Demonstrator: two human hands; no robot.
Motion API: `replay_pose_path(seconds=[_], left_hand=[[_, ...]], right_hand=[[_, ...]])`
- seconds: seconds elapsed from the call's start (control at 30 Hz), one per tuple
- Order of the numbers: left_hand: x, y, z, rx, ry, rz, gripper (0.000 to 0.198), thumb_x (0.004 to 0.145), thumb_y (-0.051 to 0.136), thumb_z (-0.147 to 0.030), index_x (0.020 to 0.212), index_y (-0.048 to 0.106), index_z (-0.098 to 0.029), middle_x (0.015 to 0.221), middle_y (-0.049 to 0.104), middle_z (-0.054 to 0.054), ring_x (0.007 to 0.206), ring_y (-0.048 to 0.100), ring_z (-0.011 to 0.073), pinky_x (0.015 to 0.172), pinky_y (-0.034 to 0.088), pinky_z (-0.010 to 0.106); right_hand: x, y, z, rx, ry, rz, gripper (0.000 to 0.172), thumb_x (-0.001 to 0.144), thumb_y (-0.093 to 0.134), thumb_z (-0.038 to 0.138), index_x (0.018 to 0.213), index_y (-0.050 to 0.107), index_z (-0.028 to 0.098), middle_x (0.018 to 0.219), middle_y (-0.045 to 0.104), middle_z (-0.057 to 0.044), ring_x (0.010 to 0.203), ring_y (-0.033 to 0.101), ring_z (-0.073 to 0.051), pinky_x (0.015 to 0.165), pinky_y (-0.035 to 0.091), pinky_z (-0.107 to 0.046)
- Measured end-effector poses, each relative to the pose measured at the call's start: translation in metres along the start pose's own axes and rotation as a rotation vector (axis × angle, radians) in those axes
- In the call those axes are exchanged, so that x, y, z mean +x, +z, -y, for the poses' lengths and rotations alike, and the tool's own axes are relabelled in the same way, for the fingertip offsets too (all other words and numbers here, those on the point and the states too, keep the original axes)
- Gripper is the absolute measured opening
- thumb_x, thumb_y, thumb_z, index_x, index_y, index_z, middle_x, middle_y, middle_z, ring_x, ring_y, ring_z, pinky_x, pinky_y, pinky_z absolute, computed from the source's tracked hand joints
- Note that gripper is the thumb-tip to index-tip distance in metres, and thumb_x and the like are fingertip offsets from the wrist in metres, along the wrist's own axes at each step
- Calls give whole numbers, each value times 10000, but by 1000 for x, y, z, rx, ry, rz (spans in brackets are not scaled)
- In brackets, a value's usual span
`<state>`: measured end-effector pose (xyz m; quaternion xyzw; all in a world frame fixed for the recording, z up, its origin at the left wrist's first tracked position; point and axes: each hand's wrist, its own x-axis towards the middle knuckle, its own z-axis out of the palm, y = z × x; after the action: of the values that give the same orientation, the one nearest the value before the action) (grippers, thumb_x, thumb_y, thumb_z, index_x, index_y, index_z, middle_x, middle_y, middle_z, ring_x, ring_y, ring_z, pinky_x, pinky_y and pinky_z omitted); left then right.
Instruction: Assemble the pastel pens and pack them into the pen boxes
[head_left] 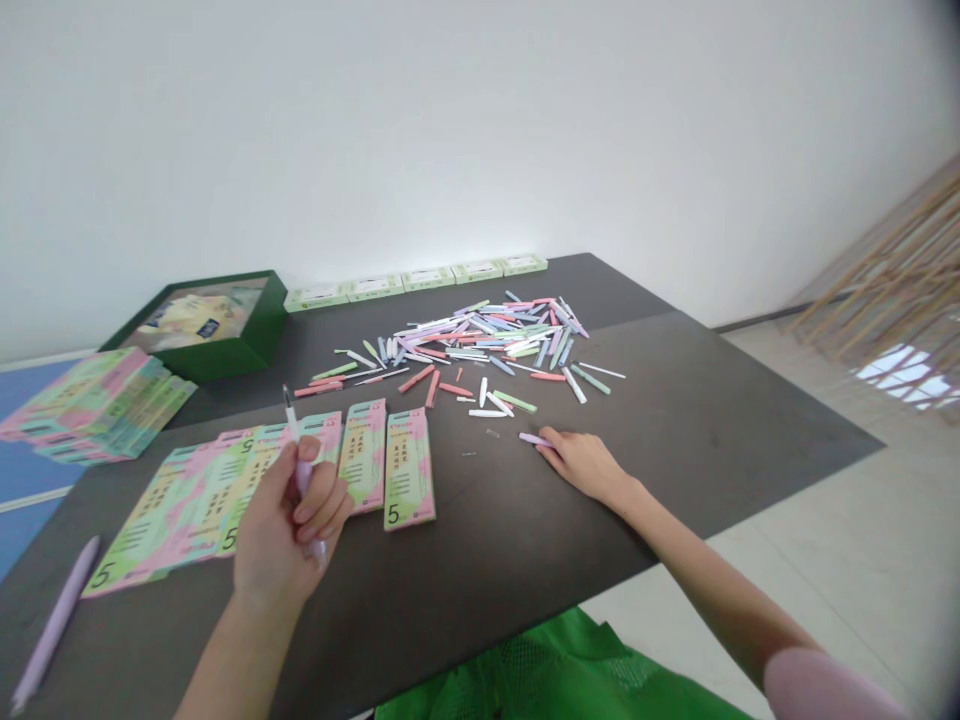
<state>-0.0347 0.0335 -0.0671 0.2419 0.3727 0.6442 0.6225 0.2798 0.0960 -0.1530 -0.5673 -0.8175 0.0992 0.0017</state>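
Note:
My left hand (pixel 296 510) is closed around a light purple pen (pixel 303 475), held upright with its bare tip pointing up. Over on the right, my right hand (pixel 581 462) rests on the dark table, its fingertips closed on a small light purple pen cap (pixel 532 439). Beyond both hands spreads a heap of pen parts (pixel 495 330) in white, purple, green, red and blue. Behind and beside my left hand lie flat pink-and-green pen boxes (pixel 409 470) marked 5. Another purple pen (pixel 58 620) lies at the table's left front.
A dark green box (pixel 259 345) with packets inside stands at the back left. Stacked pink-and-green boxes (pixel 90 405) sit near it. Several pale green boxes (pixel 375 289) line the wall. Small clear bits (pixel 492 433) lie before the heap. The table's right edge borders the floor.

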Motion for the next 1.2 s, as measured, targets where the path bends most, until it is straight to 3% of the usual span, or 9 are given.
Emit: replay_pose_path(seconds=[0.27,0.37,0.5,0.67,0.83,1.03,1.2], left_hand=[[3,0,3,36,48,44,275,980,358,-278,799,556,-211,404,347,-92,332,89,65,305,172,148],[5,-3,6,129,67,85,253,962,411,-338,776,541,-228,382,322,-101,336,69,72,294,166,157],[5,-8,14,391,140,157,273,922,487,-428,727,503,-237,371,317,-105,310,175,71,313,205,166],[-5,-11,19,991,414,234,357,950,417,-429,671,493,-220,424,390,-76,373,346,83,399,301,196],[-13,-14,21,1407,604,273,281,940,415,-354,743,561,-217,458,498,-71,389,455,96,432,342,213],[-11,-18,24,1726,957,454,283,977,377,-306,844,605,-206,596,682,-20,469,616,143,463,403,231],[-11,-18,13,1845,1085,510,255,986,357,-271,951,596,-190,597,690,-17,430,603,144,449,422,238]], right_hand=[[4,7,10,-108,89,-88,532,985,323,510,1372,448,168,889,738,-146,803,707,-273,596,351,-274],[0,7,16,-110,131,-145,532,1019,213,442,1384,440,128,977,730,-170,870,705,-266,653,381,-280],[5,-1,40,-83,-3,-115,450,1032,211,388,1288,534,206,981,742,-102,901,707,-218,698,403,-260],[28,0,75,-68,-143,-28,364,998,385,407,1273,524,211,923,750,-95,902,716,-246,674,438,-266],[41,15,83,-64,-181,51,330,1012,350,356,1185,560,170,923,743,-140,894,720,-262,693,470,-287],[43,21,82,-21,-213,65,317,1012,326,282,1151,578,150,884,736,-158,861,718,-271,711,473,-314],[44,11,78,97,-224,-5,288,1004,364,272,1111,592,132,838,730,-136,792,705,-234,681,444,-279]])
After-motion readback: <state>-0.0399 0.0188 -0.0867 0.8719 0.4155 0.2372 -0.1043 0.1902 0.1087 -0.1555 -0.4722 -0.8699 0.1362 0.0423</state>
